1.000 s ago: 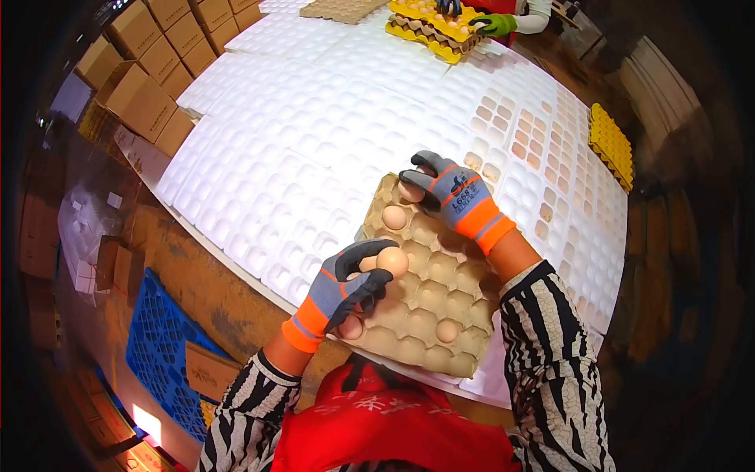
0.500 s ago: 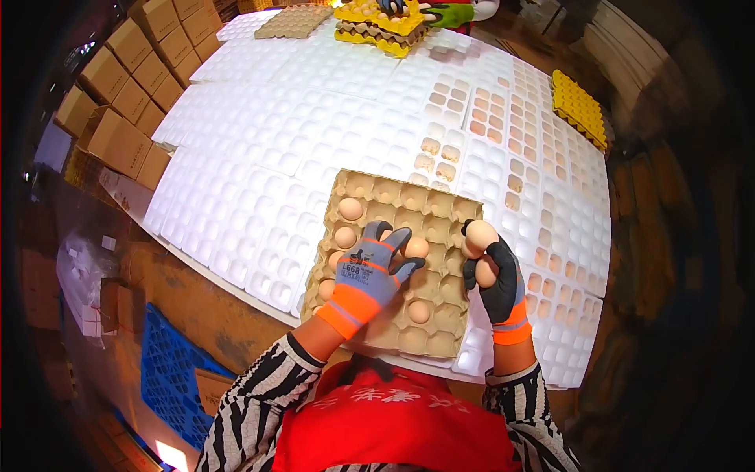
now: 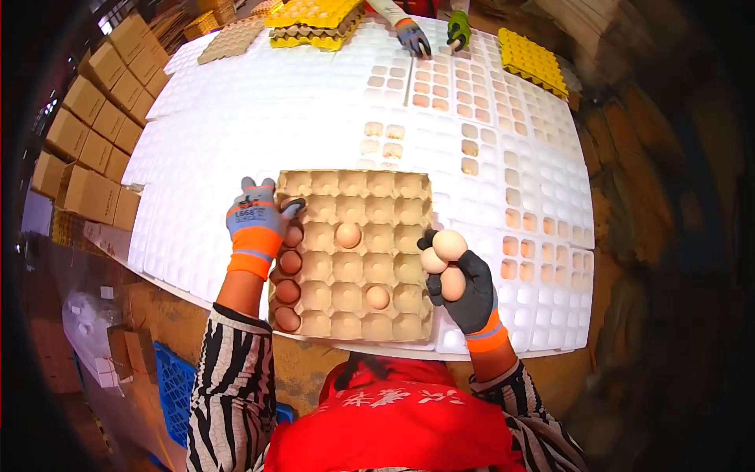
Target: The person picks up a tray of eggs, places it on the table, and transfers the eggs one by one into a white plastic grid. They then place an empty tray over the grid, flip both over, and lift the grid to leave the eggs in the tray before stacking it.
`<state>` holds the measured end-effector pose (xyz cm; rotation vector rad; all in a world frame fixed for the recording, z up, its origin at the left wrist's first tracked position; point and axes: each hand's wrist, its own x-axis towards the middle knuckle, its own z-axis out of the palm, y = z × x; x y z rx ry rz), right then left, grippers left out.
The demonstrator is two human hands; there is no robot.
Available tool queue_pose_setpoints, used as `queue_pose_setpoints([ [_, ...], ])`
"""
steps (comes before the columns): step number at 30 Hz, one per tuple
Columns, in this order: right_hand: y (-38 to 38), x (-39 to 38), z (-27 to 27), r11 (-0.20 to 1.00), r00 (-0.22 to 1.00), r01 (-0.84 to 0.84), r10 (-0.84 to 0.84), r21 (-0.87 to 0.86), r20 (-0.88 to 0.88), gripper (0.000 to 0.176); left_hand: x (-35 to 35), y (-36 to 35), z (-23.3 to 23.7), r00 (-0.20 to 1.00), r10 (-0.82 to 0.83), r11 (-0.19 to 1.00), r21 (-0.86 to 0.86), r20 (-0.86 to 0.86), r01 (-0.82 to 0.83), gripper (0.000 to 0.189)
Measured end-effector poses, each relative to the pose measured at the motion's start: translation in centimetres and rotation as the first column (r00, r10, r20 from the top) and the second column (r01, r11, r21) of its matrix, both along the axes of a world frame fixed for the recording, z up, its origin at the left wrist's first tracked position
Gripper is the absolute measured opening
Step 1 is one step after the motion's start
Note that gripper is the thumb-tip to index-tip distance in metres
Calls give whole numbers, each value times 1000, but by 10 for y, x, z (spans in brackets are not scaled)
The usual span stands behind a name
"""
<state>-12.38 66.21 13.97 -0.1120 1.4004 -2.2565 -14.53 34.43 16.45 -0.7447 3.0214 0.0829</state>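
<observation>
A brown paper-pulp egg tray [image 3: 346, 297] lies in front of me. Several darker brown eggs [image 3: 288, 291] line its left column; a paler egg [image 3: 348, 234] sits mid-tray and another egg [image 3: 377, 296] lower right. My left hand [image 3: 255, 214], in a grey and orange glove, is at the tray's upper left edge, fingers stretched forward and thumb across the rim, partly hiding a cell. My right hand [image 3: 470, 297], in a black-palmed glove, is closed around three eggs [image 3: 449, 245] just off the tray's right edge.
White foam sheets with egg cells [image 3: 228, 118] cover the table; some cells at right look brownish. Across the table are a co-worker's gloved hands [image 3: 414, 38], stacked trays [image 3: 314, 33] and a yellow tray [image 3: 532, 61]. Cartons [image 3: 93, 193] stand left, a blue pallet [image 3: 174, 389] below.
My left hand has left the tray's middle for its left edge. The right hand still holds its eggs. My view has shifted, and the co-worker's hands have moved from the stacked trays to the foam cells.
</observation>
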Motion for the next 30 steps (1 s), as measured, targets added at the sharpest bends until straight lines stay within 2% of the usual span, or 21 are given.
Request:
queue_pose_setpoints([
  [1, 4, 1, 1, 1000, 998, -6, 7, 7, -69, 34, 1, -3, -4, 999, 43, 999, -33, 27, -42, 51],
  [3, 15, 1, 1, 991, 992, -8, 25, -137, 121, 37, 0, -1, -5, 987, 40, 999, -39, 152, -35, 54],
  [5, 27, 1, -9, 977, 987, -9, 43, -215, 153, 35, -4, -3, -18, 984, 62, 998, 2, 164, -63, 51],
  [7, 45, -3, -36, 841, 919, -26, 233, -541, 319, 32, -5, -6, -19, 988, 57, 998, 12, 142, -59, 48],
  [9, 66, 7, -22, 902, 940, -17, 161, -432, 300, 33, -3, -15, -26, 997, 36, 997, 66, 69, -40, 45],
  [10, 76, 13, -22, 988, 997, -54, 61, -144, 39, 35, -2, -17, -27, 997, 43, 997, 56, 60, -46, 44],
  [11, 94, 13, -27, 940, 967, -73, 149, -334, 207, 38, -1, -22, -27, 997, 54, 997, 43, 54, -57, 42],
  [13, 136, 21, -28, 990, 993, -121, 121, -77, 1, 38, 6, -47, -31, 996, 43, 999, 22, -82, -42, 44],
  [14, 162, 26, -32, 981, 982, -89, 115, -172, 151, 37, 13, -80, -44, 945, 44, 989, 146, -326, 5, 44],
  [15, 187, 32, -36, 996, 997, -16, 23, 88, -73, 37, 18, -94, -52, 833, 77, 964, 253, -547, 77, 45],
  [17, 252, 45, -49, 994, 998, 63, -66, 92, 25, 38, 29, 22, 34, 857, 398, 683, 730, -329, -37, 45],
  [18, 288, 46, -70, 982, 974, 127, -151, 142, 171, 39, 35, 57, 28, 830, 295, 624, 753, -474, 208, 42],
  [19, 322, 46, -87, 965, 924, 171, -227, 198, 308, 40, 39, 111, 18, 893, 214, 583, 785, -395, 208, 38],
  [21, 369, 40, -82, 841, 911, 155, -325, 518, 255, 34, 48, 219, 0, 972, 18, 509, 839, -232, 191, 32],
  [22, 378, 37, -78, 760, 930, 153, -327, 632, 168, 34, 45, 302, -5, 974, -14, 362, 907, -227, 217, 27],
  [23, 386, 36, -77, 662, 945, 161, -317, 732, 79, 33, 37, 359, -33, 768, -304, 415, 648, -563, 639, 34],
  [24, 400, 34, -107, 545, 947, 314, -128, 778, -294, 31, 41, 395, -62, 691, -462, 477, 501, -556, 722, 45],
  [25, 395, 27, -89, 400, 924, 330, 47, 855, -379, 38, 42, 433, -64, 800, -489, 535, 604, -348, 590, 42],
  [27, 387, 16, -89, 123, 900, 365, 209, 923, -383, 45, 38, 481, -97, 758, -583, 625, 435, -293, 648, 43],
  [29, 387, 7, -96, 32, 931, 293, 217, 956, -293, 52, 28, 497, -121, 779, -621, 714, 347, -87, 608, 43],
  [30, 390, 8, -96, 83, 917, 352, 172, 933, -361, 48, 30, 496, -127, 799, -593, 730, 353, -98, 585, 45],
])
